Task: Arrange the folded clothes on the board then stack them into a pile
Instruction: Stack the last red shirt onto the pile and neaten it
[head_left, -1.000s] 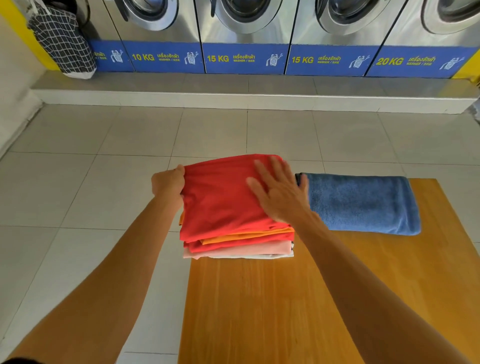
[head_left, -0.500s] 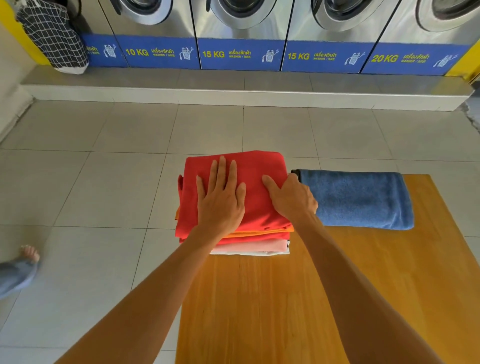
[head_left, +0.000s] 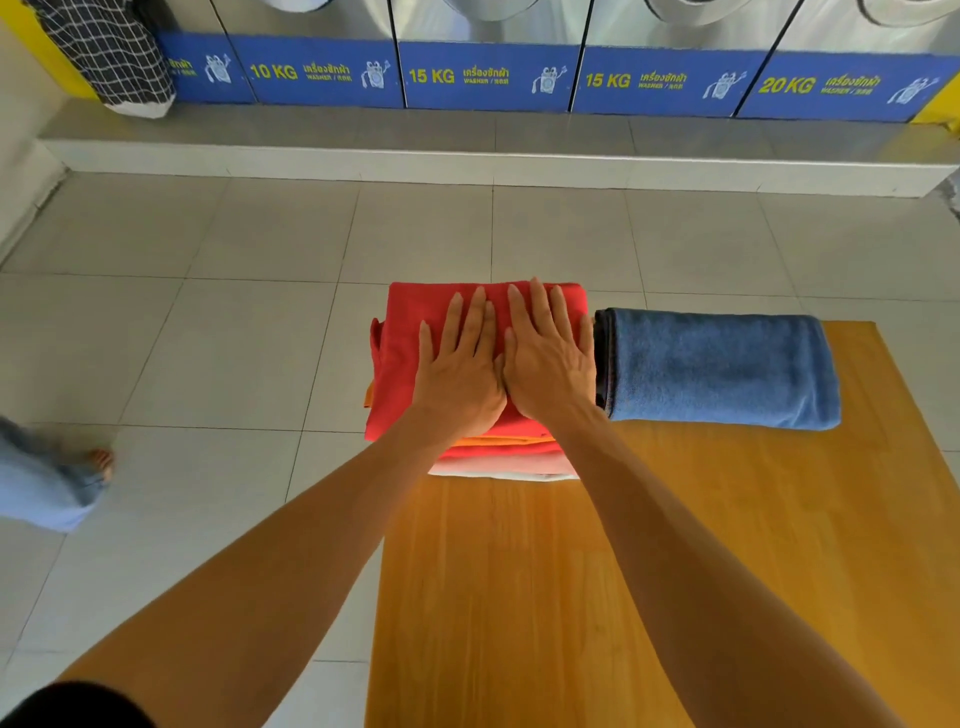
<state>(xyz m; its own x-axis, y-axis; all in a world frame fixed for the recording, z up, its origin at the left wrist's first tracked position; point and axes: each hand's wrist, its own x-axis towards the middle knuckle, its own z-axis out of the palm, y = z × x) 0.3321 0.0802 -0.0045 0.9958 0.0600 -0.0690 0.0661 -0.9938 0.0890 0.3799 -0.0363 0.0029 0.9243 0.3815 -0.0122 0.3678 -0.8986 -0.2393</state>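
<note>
We have our left hand and right hand flat, fingers spread, on the red top of the pile at the board's far left corner. It seems to overhang; uneven pressing could topple it floorward. The blue towel lies unstacked just right.

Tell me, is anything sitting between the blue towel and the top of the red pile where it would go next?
Only the hands. The left hand and right hand lie flat on the red garment topping the pile, covering the landing spot. The blue towel lies right beside it on the board, nothing between.
</note>
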